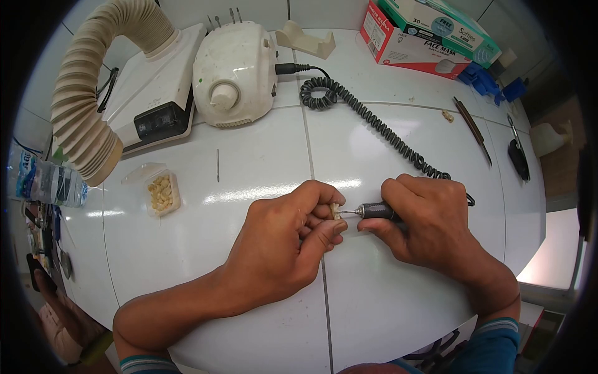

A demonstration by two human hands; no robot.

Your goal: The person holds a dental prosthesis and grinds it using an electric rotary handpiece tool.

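My left hand (283,240) pinches a small cream tooth-like piece (336,211) between thumb and fingers, which cover part of it. My right hand (427,221) is wrapped around a dark rotary handpiece (377,211). Its thin metal bur (350,212) points left and meets the piece, or lies right at it; actual contact cannot be made out. From behind the right hand, a black coiled cord (380,128) runs up to a white control unit (233,75) with a round knob.
A clear plastic box (163,192) of tooth-like pieces stands left, near a loose metal bur (218,165). A ribbed hose (81,106) arches over the left side. Mask boxes (423,47), a brown pointed tool (473,131) and a black-handled tool (518,156) lie right. Another person's hand (53,293) shows lower left.
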